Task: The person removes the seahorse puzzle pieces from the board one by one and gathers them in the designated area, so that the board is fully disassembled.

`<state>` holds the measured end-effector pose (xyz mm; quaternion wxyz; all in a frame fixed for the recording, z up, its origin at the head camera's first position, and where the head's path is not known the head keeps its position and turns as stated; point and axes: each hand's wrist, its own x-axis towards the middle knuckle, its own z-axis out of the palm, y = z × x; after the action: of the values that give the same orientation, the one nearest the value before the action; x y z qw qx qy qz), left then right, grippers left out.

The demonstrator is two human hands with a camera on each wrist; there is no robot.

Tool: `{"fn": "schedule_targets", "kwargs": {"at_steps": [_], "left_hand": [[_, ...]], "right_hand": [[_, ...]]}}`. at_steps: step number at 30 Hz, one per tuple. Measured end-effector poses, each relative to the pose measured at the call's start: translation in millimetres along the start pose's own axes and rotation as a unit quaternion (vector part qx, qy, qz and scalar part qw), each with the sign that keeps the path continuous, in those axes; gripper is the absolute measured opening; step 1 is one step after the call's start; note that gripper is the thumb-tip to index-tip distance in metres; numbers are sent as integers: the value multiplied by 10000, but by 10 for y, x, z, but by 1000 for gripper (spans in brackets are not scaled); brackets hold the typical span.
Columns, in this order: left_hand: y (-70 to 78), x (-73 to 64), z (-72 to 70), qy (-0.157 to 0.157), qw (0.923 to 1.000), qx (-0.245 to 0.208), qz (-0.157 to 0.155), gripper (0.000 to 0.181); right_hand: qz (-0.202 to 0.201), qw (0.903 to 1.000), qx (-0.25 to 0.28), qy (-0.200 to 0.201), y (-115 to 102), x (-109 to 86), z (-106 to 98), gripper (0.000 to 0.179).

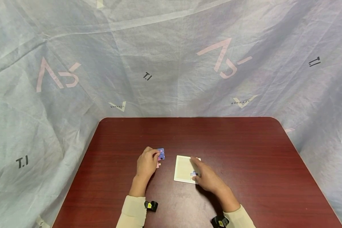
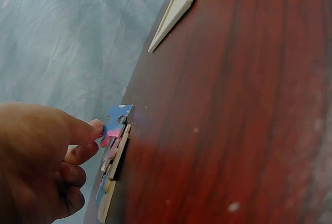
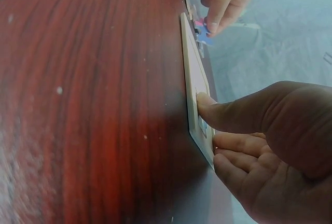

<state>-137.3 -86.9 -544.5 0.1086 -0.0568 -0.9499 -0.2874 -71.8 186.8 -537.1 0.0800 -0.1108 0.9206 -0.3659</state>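
Observation:
My left hand [image 1: 146, 163] pinches a small blue and pink jigsaw piece [image 2: 110, 136] between thumb and fingertips, over a pile of pieces [image 2: 118, 156] on the table. A blue piece with a pink star [image 1: 161, 152] shows beyond its fingertips in the head view. To the right lies a square, cream-coloured puzzle tray [image 1: 182, 169], flat on the table. My right hand [image 1: 209, 177] grips its right side, thumb on the inner face and fingers along the outer edge. One blue and white piece [image 1: 193, 174] sits inside the tray near that thumb, partly covered.
The dark red wooden table [image 1: 259, 152] has rounded far corners. Behind it and at both sides hangs a grey printed cloth [image 1: 171, 57]. A black wrist device [image 1: 151, 205] is worn at the left sleeve, another [image 1: 220, 221] at the right.

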Motion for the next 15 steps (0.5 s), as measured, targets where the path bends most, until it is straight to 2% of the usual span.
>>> {"fn": "schedule_targets", "kwargs": {"at_steps": [15], "left_hand": [[10, -1, 34, 95, 9999, 92, 38, 12]], "right_hand": [[-54, 9999, 131, -5, 9, -3, -7, 75]]}}
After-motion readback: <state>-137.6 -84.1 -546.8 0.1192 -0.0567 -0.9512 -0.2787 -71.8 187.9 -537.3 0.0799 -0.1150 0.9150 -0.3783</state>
